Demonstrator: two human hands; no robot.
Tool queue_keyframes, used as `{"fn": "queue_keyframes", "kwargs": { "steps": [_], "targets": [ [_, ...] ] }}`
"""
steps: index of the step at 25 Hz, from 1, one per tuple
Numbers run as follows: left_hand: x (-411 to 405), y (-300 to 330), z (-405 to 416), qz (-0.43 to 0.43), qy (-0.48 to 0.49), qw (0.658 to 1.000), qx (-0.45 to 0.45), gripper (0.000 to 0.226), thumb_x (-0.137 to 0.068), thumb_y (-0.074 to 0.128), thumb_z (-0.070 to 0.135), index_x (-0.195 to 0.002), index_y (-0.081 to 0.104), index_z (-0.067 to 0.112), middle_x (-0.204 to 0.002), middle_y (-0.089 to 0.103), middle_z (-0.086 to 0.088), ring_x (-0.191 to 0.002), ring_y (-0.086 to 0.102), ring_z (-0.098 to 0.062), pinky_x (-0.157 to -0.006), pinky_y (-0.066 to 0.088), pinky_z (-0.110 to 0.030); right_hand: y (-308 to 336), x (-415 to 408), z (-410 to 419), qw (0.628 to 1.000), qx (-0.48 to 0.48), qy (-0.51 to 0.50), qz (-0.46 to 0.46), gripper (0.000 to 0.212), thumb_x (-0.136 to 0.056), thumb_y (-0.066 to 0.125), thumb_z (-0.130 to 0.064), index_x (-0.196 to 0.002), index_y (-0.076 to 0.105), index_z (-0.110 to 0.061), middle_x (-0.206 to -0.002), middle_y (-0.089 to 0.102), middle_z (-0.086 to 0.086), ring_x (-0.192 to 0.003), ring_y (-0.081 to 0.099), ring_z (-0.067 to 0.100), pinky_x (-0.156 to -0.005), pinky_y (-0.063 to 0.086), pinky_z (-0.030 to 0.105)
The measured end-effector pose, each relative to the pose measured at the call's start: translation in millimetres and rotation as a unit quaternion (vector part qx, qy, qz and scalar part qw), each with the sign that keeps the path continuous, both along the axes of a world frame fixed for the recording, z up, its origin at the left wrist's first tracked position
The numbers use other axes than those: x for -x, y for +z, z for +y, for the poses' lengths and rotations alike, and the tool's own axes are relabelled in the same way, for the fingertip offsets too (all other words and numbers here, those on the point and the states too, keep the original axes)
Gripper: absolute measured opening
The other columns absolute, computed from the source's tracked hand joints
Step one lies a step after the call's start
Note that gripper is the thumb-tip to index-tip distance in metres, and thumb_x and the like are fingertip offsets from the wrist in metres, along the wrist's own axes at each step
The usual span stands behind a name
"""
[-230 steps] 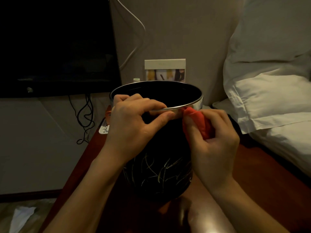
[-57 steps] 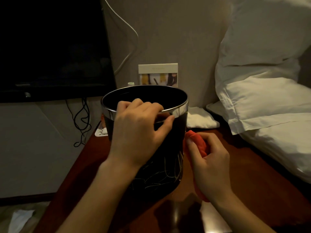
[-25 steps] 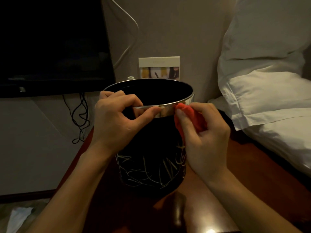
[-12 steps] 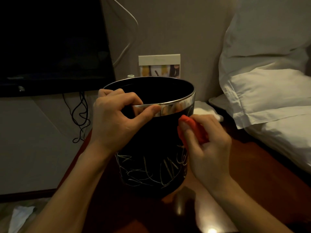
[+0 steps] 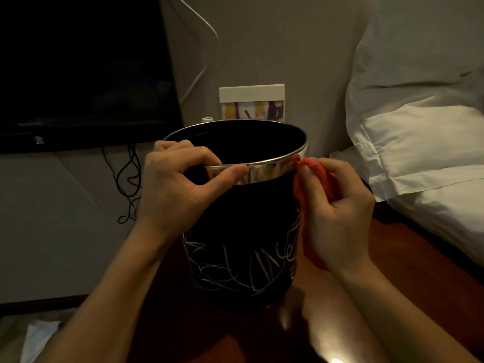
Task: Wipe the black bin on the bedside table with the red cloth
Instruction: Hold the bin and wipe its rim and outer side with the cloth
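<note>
The black bin (image 5: 243, 247), with a shiny metal rim and pale scribble lines low on its wall, stands upright on the dark red bedside table (image 5: 392, 258). My left hand (image 5: 178, 189) grips the near rim, thumb outside on the metal band and fingers curled over the edge. My right hand (image 5: 337, 205) holds the bunched red cloth (image 5: 305, 195) and presses it against the bin's right side, just below the rim. Part of the cloth hangs down under my palm.
White pillows (image 5: 424, 142) lie close on the right. A small card stand (image 5: 252, 102) and a little white cap (image 5: 207, 118) sit behind the bin by the wall. A dark screen (image 5: 78, 72) and dangling cables (image 5: 128, 179) are at left. Crumpled paper (image 5: 39, 336) lies on the floor.
My right hand has slid the red cloth back up the bin's right side, from mid-wall to just under the rim. My left hand keeps its grip on the rim.
</note>
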State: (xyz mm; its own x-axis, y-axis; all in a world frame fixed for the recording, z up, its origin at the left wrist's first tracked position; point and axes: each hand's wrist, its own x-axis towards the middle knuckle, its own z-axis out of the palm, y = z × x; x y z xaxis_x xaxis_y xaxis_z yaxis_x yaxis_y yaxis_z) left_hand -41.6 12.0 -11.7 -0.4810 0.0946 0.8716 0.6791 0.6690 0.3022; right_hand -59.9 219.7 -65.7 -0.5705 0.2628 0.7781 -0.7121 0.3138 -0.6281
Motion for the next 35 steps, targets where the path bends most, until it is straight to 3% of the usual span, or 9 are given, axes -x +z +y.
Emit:
{"fn": "queue_keyframes", "kwargs": {
  "steps": [6, 8, 14, 19, 22, 26, 29, 32, 35],
  "targets": [
    [1.5, 1.1, -3.2, -0.011, -0.022, 1.000, -0.016, 0.017, -0.078, 0.065, 0.051, -0.069, 0.057, 0.040, -0.067, 0.061, 0.009, -0.070, 0.051, -0.002, -0.075, 0.033, -0.022, -39.7, -21.8, -2.6, 0.995, -0.071, 0.045, -0.045, 0.005, -0.093, 0.066, -0.024, -0.096, 0.068, -0.022, -0.090, 0.064, -0.007, -0.081, 0.061, 0.007, -0.066, 0.043, 0.013],
    [1.0, 2.3, -3.5, -0.018, -0.028, 0.999, -0.017, 0.017, -0.078, 0.065, 0.052, -0.069, 0.058, 0.039, -0.077, 0.062, 0.008, -0.072, 0.051, 0.000, -0.076, 0.033, -0.021, -27.1, -12.1, 3.5, 0.997, -0.064, 0.029, -0.032, 0.005, -0.093, 0.067, -0.025, -0.095, 0.068, -0.021, -0.088, 0.065, -0.006, -0.080, 0.060, 0.008, -0.067, 0.044, 0.018],
    [2.6, 0.0, -5.5, -0.012, -0.020, 0.999, -0.023, 0.018, -0.077, 0.068, 0.049, -0.068, 0.059, 0.037, -0.079, 0.062, 0.006, -0.071, 0.050, -0.004, -0.075, 0.035, -0.025, 12.5, 9.7, 14.4, 0.998, -0.067, -0.004, 0.007, 0.009, -0.096, 0.067, -0.022, -0.095, 0.070, -0.014, -0.086, 0.067, 0.000, -0.081, 0.063, 0.015, -0.070, 0.048, 0.029],
    [5.2, -0.3, -9.1, -0.011, -0.023, 0.999, -0.025, 0.019, -0.079, 0.068, 0.046, -0.067, 0.059, 0.034, -0.077, 0.061, 0.008, -0.071, 0.050, 0.000, -0.075, 0.034, -0.020, -32.0, -13.2, 1.2, 0.997, -0.065, 0.036, -0.020, 0.002, -0.094, 0.066, -0.022, -0.095, 0.067, -0.021, -0.087, 0.063, -0.005, -0.078, 0.059, 0.008, -0.067, 0.043, 0.018],
    [5.7, -1.4, -9.9, -0.011, -0.018, 0.999, -0.028, 0.021, -0.079, 0.067, 0.048, -0.066, 0.059, 0.034, -0.076, 0.061, 0.007, -0.069, 0.050, -0.002, -0.076, 0.033, -0.019, -63.9, -25.5, -3.2, 0.992, -0.078, 0.075, -0.068, 0.002, -0.094, 0.065, -0.024, -0.093, 0.067, -0.024, -0.089, 0.061, -0.010, -0.079, 0.061, 0.011, -0.064, 0.045, 0.023],
    [6.0, -0.6, -8.7, -0.009, -0.018, 0.999, -0.026, 0.021, -0.080, 0.068, 0.047, -0.066, 0.058, 0.035, -0.076, 0.061, 0.007, -0.067, 0.051, -0.006, -0.076, 0.034, -0.023, -43.2, -12.1, 4.8, 0.995, -0.067, 0.043, -0.058, 0.003, -0.092, 0.066, -0.024, -0.095, 0.068, -0.023, -0.089, 0.064, -0.007, -0.081, 0.061, 0.008, -0.068, 0.043, 0.015],
    [6.2, -1.0, -9.2, -0.008, -0.016, 0.999, -0.031, 0.022, -0.080, 0.069, 0.045, -0.065, 0.059, 0.033, -0.074, 0.061, 0.005, -0.067, 0.051, -0.006, -0.076, 0.034, -0.023, -23.0, 2.5, 10.2, 0.998, -0.020, 0.016, -0.053, 0.006, -0.094, 0.066, -0.025, -0.095, 0.069, -0.021, -0.088, 0.067, -0.005, -0.082, 0.063, 0.009, -0.070, 0.046, 0.017],
    [6.3, -1.3, -9.0, -0.008, -0.019, 0.999, -0.035, 0.023, -0.079, 0.069, 0.046, -0.064, 0.059, 0.032, -0.075, 0.061, 0.003, -0.069, 0.050, -0.005, -0.076, 0.034, -0.025, -45.7, -7.6, 0.6, 0.997, -0.008, 0.019, -0.069, 0.004, -0.095, 0.067, -0.022, -0.093, 0.067, -0.026, -0.086, 0.066, -0.006, -0.078, 0.062, 0.010, -0.065, 0.045, 0.015],
    [6.3, -2.7, -8.8, -0.017, -0.022, 0.999, -0.038, 0.025, -0.079, 0.067, 0.050, -0.064, 0.060, 0.031, -0.073, 0.060, 0.003, -0.070, 0.050, -0.007, -0.075, 0.036, -0.031, -71.0, -21.0, -3.6, 0.994, -0.025, 0.043, -0.102, 0.006, -0.095, 0.067, -0.026, -0.091, 0.065, -0.030, -0.083, 0.064, -0.008, -0.075, 0.062, 0.013, -0.061, 0.047, 0.024]
  ]
}}
